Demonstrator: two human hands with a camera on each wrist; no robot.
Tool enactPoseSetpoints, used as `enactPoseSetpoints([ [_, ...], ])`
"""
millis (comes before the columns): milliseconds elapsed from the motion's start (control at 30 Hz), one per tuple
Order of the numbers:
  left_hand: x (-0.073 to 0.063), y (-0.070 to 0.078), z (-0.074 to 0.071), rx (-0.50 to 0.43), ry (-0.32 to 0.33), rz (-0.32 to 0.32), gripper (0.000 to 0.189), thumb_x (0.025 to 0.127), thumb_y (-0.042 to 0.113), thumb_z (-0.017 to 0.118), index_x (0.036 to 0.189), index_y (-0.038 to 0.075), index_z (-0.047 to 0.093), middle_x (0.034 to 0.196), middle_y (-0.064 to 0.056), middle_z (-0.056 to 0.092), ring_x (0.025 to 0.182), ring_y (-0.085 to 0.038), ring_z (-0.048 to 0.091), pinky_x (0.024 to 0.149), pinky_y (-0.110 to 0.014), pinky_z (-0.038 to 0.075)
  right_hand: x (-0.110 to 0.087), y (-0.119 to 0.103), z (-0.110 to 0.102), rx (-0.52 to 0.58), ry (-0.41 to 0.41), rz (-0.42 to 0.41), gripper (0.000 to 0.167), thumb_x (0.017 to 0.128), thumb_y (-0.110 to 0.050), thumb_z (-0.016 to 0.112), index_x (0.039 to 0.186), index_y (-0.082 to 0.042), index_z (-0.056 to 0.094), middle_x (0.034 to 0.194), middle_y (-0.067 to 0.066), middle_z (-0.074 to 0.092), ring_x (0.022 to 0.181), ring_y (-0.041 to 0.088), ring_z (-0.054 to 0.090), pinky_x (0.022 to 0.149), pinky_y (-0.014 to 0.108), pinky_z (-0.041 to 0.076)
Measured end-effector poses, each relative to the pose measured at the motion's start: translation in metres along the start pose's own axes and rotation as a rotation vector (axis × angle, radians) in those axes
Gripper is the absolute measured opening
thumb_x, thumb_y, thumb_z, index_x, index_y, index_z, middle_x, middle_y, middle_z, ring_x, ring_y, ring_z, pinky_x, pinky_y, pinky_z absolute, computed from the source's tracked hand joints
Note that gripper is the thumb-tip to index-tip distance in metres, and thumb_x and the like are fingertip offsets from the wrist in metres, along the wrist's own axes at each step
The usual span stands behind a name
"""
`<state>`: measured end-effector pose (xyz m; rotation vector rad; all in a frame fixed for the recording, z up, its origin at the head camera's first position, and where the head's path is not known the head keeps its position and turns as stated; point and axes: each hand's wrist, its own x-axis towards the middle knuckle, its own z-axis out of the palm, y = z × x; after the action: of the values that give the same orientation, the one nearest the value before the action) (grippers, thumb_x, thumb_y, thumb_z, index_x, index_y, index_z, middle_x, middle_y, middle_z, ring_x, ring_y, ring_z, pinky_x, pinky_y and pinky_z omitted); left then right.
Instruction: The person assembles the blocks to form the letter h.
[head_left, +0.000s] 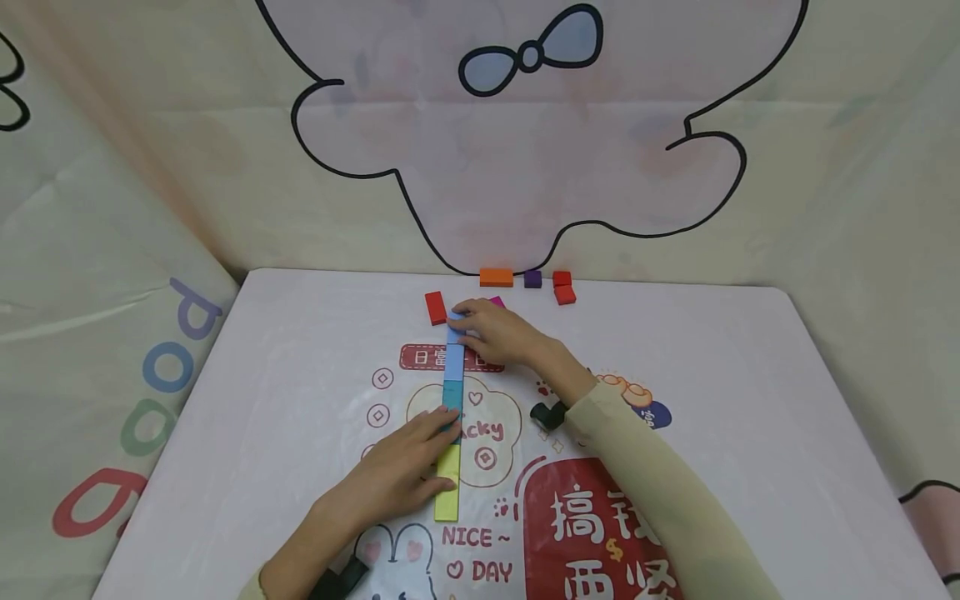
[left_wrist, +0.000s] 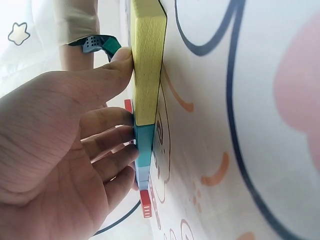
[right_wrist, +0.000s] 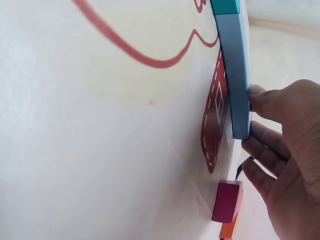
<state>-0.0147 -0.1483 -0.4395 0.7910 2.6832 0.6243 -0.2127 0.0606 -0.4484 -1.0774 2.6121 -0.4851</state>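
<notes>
A straight row of coloured wooden blocks runs away across the table. Its near part is yellow (head_left: pixel 447 507), then comes teal (head_left: pixel 453 392), and light blue blocks (head_left: pixel 454 363) form the far end. Alongside the yellow and teal part lies my left hand (head_left: pixel 397 467), thumb against a yellow block (left_wrist: pixel 149 70) and extended fingers touching the teal side. My right hand (head_left: pixel 504 333) pinches the farthest light blue block (right_wrist: pixel 240 116), thumb near its joint and fingertips at its far end. A red block (head_left: pixel 435 308) lies just left of that end.
Behind the right hand a magenta block (right_wrist: pixel 227 201) shows partly. At the table's back edge sit an orange block (head_left: pixel 496 277), a purple block (head_left: pixel 532 279) and two red blocks (head_left: pixel 565 295). A printed curtain (head_left: pixel 615 183) hangs behind the white table (head_left: pixel 750 400).
</notes>
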Motion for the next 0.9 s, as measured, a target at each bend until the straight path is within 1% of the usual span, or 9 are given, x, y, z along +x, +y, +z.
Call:
enactPoseSetpoints([
  [167,0.0000,-0.0002,-0.0009,0.003,-0.002,0.007,0.074,0.095,0.040,0.079,0.156,0.007,0.052,0.168,-0.009,0.044,0.159,-0.032,0.040,0.127,-0.051,0.041,-0.0024,-0.0010,-0.0001,0.009,0.015,-0.014,0.047,0.107,-0.029,0.064,0.152,-0.017,0.058,0.161,0.008,0.052,0.153,0.028,0.047,0.128,0.046,0.041],
  [367,0.0000,0.0000,-0.0016,0.000,-0.007,0.005,0.075,0.095,0.039,0.079,0.157,0.007,0.051,0.169,-0.008,0.044,0.159,-0.032,0.039,0.127,-0.051,0.041,-0.0040,-0.0026,-0.0016,0.021,0.012,-0.009,0.047,0.107,-0.029,0.064,0.152,-0.017,0.058,0.163,0.008,0.051,0.154,0.027,0.046,0.128,0.047,0.041],
  [567,-0.0003,0.0008,-0.0024,-0.004,-0.006,0.006,0.074,0.095,0.039,0.079,0.157,0.007,0.051,0.169,-0.009,0.044,0.159,-0.032,0.039,0.127,-0.051,0.041,-0.0042,-0.0016,-0.0016,-0.006,0.017,-0.023,0.047,0.107,-0.032,0.064,0.152,-0.018,0.058,0.162,0.007,0.053,0.154,0.027,0.046,0.128,0.048,0.040],
  [900,-0.0022,0.0017,-0.0029,-0.017,-0.008,0.001,0.074,0.095,0.038,0.079,0.157,0.008,0.051,0.169,-0.008,0.043,0.160,-0.032,0.038,0.127,-0.052,0.041,-0.0046,-0.0017,-0.0025,-0.026,0.010,-0.042,0.047,0.107,-0.031,0.063,0.152,-0.018,0.057,0.163,0.007,0.052,0.154,0.027,0.047,0.129,0.048,0.040],
])
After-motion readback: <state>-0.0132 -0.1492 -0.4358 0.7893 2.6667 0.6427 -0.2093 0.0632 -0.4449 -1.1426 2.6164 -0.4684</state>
